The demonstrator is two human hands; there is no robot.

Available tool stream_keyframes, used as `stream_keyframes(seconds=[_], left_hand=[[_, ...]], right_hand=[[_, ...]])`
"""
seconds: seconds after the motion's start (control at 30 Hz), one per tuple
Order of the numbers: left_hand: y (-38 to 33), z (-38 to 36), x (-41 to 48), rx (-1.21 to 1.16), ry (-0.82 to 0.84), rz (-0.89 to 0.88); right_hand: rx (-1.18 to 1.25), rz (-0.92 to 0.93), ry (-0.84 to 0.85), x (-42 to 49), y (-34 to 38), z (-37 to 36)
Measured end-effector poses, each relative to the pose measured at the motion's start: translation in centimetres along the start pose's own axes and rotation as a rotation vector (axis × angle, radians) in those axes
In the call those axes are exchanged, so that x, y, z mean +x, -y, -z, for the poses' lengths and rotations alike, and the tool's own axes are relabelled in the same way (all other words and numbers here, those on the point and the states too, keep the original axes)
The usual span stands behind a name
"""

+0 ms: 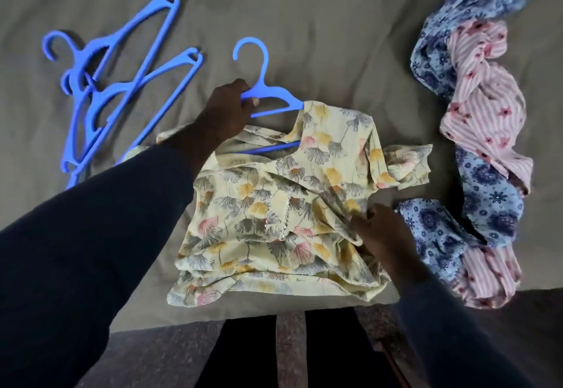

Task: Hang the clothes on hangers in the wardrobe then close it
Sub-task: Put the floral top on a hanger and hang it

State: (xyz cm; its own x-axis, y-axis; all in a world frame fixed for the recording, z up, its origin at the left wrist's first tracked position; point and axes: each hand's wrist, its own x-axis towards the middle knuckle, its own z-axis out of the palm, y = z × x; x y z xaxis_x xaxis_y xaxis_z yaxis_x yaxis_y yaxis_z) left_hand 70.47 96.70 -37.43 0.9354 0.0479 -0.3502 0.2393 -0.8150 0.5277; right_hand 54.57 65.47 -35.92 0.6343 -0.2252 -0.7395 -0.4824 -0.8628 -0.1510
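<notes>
Evidently the first garment is being loaded: a pale yellow cotton top printed with grey, pink and ochre fan-shaped flowers [268,223] lies flat on the grey-green bed sheet [304,16], neckline away from the person, so a hanger can slide in from the top. The left hand [227,110] wraps its fingers and thumb round the left shoulder of a blue plastic hanger [275,95], just below the hook. The hanger's right arm is already tucked inside the neck opening, while its left arm and hook lie outside the cloth. The right hand [387,235] has its fingers curled into a fold at the top's right side, apparently pinning the fabric so it does not drag along with the hanger. Several more blue plastic hangers [85,61] lie in a loose pile to the left, kept within reach. A rumpled heap waits at the right: blue floral cloth [493,205] tangled with pink striped cloth [478,104]. No wardrobe shows in this view, so hanging and closing are both still ahead.
</notes>
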Motion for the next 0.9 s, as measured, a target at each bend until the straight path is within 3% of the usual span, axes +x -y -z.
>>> stream_keyframes(seconds=[0.13, 0.23, 0.37, 0.53, 0.73, 0.9], left_hand=[[2.1, 1.6, -0.8, 0.008, -0.035, -0.011], [5.2, 4.3, -1.6, 0.034, -0.028, 0.082], [10.0, 7.0, -4.0, 0.075, 0.089, 0.240], [13.6, 7.4, -7.4, 0.153, 0.240, 0.272], [13.5, 6.6, -7.2, 0.173, 0.085, 0.229], [13.1, 8.7, -6.6, 0.062, -0.329, 0.134]], right_hand=[[0.054, 0.183, -0.254, 1.0, 5.4, 4.4], [0.080, 0.387, -0.324, 4.3, 10.5, 5.8], [-0.039, 0.638, -0.253, 8.4, 17.3, 5.2], [-0.247, 0.640, -0.078, 11.0, 22.4, 3.4], [-0.315, 0.687, -0.025, 11.8, 22.9, 4.0], [-0.109, 0.627, -0.137, 11.4, 22.8, 6.8]])
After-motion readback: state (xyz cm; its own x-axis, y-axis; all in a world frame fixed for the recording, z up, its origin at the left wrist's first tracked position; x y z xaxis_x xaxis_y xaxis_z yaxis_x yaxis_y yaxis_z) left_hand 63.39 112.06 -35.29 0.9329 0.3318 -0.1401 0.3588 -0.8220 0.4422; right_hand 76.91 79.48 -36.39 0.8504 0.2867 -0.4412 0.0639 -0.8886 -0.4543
